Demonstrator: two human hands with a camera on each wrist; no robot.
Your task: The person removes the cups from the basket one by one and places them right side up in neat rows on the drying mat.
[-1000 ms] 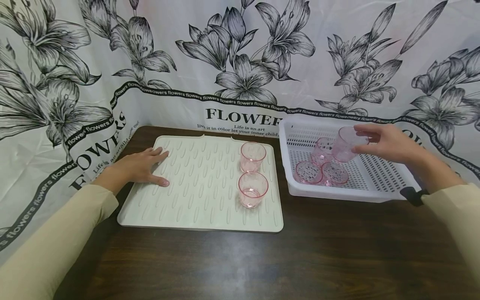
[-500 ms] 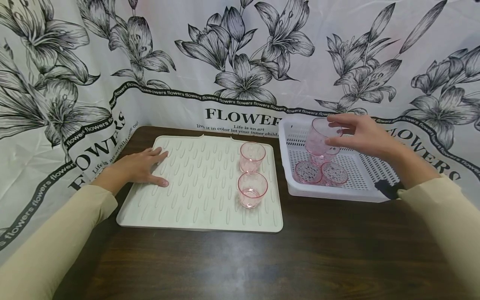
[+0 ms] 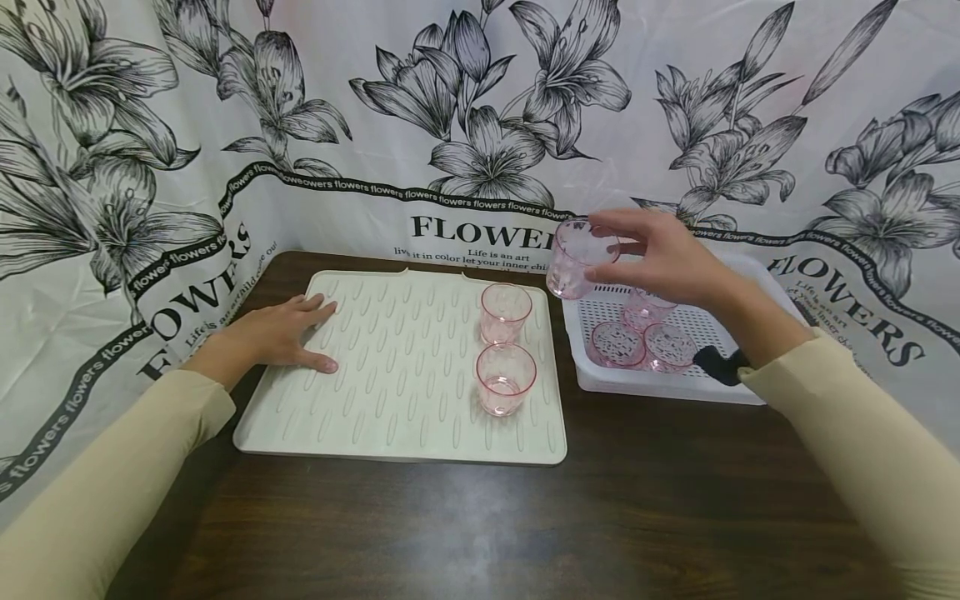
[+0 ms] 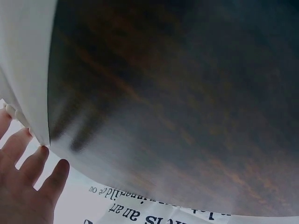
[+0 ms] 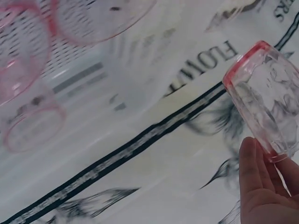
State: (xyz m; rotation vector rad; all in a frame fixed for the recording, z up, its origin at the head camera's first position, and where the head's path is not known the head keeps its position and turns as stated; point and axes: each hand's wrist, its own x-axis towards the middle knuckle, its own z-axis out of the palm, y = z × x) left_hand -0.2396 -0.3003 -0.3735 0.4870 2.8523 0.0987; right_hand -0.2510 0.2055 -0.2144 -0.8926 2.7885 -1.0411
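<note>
A clear pink glass (image 3: 573, 262) is pinched at its rim side by my right hand (image 3: 663, 258), in the air over the left end of the white basket (image 3: 600, 379). The right wrist view shows the same glass (image 5: 266, 98) tilted, with the fingers at its edge. My left hand (image 3: 277, 333) lies with fingers spread on the left edge of the cream drying mat (image 3: 390, 367). Two pink glasses stand on the mat's right side, one behind (image 3: 506, 312) and one in front (image 3: 506, 379). In the left wrist view, the fingertips of the left hand (image 4: 28, 182) touch the mat's edge.
Several pink glasses (image 3: 617, 346) sit in the basket, close together in its left half. The dark wooden table (image 3: 420, 525) runs along the front. A white flower-printed cloth (image 3: 315, 217) hangs behind and at the left.
My right hand has carried the glass leftward from the middle of the basket to its left end, near the mat. The left hand has stayed in place.
</note>
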